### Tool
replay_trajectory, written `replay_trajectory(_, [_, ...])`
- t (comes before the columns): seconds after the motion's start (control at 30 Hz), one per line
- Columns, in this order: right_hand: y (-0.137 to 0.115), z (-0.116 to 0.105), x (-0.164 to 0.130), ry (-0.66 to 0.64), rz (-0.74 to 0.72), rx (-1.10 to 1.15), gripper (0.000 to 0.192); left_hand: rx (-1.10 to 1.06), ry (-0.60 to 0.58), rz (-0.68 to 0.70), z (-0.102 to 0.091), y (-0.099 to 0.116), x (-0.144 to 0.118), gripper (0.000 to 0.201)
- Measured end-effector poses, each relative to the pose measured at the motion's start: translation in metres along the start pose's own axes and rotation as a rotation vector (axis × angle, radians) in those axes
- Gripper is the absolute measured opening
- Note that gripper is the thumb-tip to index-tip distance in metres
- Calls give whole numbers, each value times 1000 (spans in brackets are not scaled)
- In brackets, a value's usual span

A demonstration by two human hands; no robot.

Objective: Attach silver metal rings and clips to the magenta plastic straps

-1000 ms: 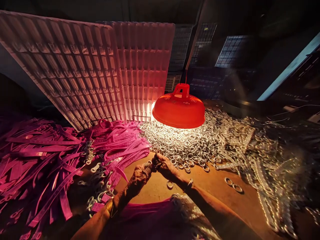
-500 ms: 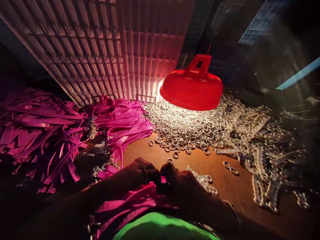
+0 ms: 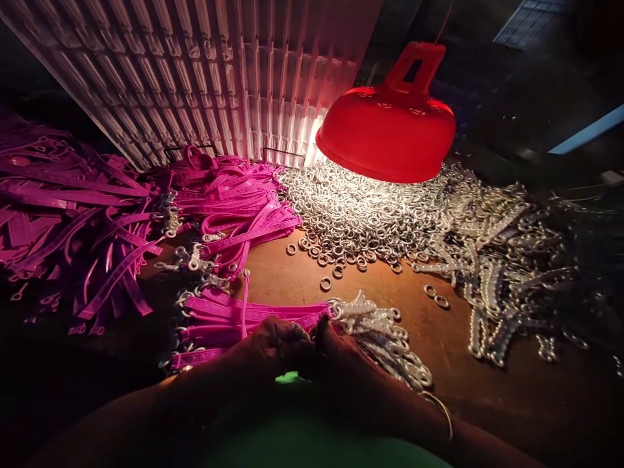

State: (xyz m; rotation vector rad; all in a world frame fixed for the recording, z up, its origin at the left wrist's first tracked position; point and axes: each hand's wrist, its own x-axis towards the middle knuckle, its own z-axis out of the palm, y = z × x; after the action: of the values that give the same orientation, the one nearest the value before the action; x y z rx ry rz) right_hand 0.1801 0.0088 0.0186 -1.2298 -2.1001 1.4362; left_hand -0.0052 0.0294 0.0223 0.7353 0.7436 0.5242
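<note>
Right now both hands, left hand (image 3: pixel 277 341) and right hand (image 3: pixel 341 351), are meeting fingertip to fingertip, pinching something too dark to identify, with pink straps (image 3: pixel 253 315) lying just beyond them.

Left hand (image 3: pixel 277 341) + right hand (image 3: pixel 341 354) in shadow, fingertips meet; whatever is pinched btwn them too dark to tell. Forearms cut by bottom edge. Strap pile (image 3: pixel 73 214) runs off left edge. Chains (image 3: pixel 511 260) fade into dark at right, far ends unclear
</note>
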Motion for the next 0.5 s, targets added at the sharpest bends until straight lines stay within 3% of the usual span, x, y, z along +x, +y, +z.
replay_trajectory(0.27, [-10,-8,7,-97,-3,-204,12,-3,-22,-74,1,-1,6,47])
replay_trajectory(0.37, [-16,-22,8,-64,-25,-161,4,296,-31,-37,-9,18,4,45])
replay_trajectory(0.5, [-14,-39,7,110,-26,-48,29,869,201,79,-36,59,-11,36])
